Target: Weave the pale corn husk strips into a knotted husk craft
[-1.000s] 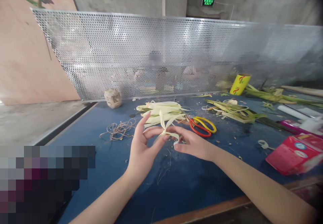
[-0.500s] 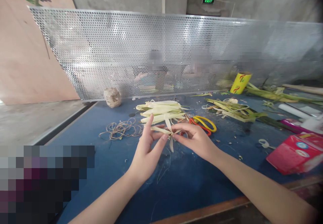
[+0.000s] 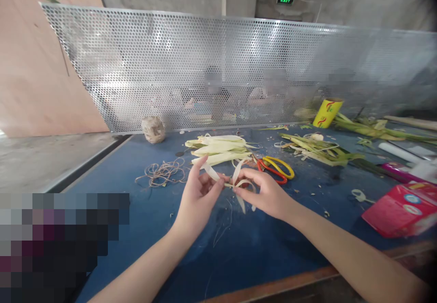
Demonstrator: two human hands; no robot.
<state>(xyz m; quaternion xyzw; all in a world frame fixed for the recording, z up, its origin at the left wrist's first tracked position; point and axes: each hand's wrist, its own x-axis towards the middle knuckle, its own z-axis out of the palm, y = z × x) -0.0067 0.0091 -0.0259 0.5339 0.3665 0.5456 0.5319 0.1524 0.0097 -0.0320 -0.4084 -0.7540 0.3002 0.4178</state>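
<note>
Pale strips of corn husk [image 3: 240, 202] are pinched between both hands above the blue table [image 3: 191, 266]. My left hand [image 3: 200, 191] closes its thumb and fingers on the strips from the left, with the index finger raised. From the right, my right hand [image 3: 261, 189] pinches them close by, and loose ends curl up and hang below the fingers. Just beyond my hands lies a pile of pale corn husks [image 3: 221, 150]. Scissors [image 3: 278, 168] with one red and one yellow handle rest right behind my right hand.
A tangle of twine [image 3: 164, 174] and a ball-shaped lump [image 3: 153, 129] lie left. Green stalks and leaves [image 3: 317, 150], a yellow roll [image 3: 327, 113] and a red package [image 3: 399, 209] occupy the right. A perforated metal screen [image 3: 191, 66] stands along the back, with people behind.
The strips between my fingers have shifted: their ends now spread wider, with a loop curling at the right hand. Both hands stay nearly in place, and the view has moved slightly.
</note>
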